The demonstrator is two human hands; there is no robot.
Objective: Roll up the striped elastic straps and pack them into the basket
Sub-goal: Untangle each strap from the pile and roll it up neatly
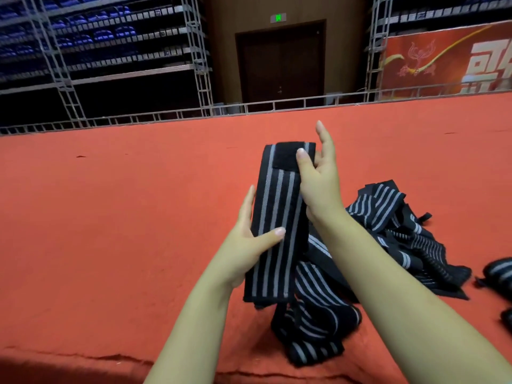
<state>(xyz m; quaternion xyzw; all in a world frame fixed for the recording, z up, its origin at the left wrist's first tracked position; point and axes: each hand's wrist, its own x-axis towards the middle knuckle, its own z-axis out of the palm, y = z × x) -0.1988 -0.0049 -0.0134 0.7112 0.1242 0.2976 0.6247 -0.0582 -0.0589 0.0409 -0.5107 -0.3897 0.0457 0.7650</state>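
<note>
Red carpet (110, 217) covers the floor of a big hall. From the head view, the left hand (243, 245) and right hand (318, 184) hold one striped strap (277, 217) up flat, thumbs pinching it, not rolled yet. A loose pile of straps (401, 234) waits just behind. Two rolled straps (498, 273) lie at the right edge. No basket shows.

A red-orange carpet (110, 203) fills the middle and lower frame, its torn edge running along the bottom left. Beyond it a low metal railing (166, 117) crosses the picture. At top centre stands a dark double door (281, 62) — a green-lit sign (278, 18) above it. Metal scaffold racks (97, 51) fill the upper left; a red banner (448, 59) hangs upper right.
</note>
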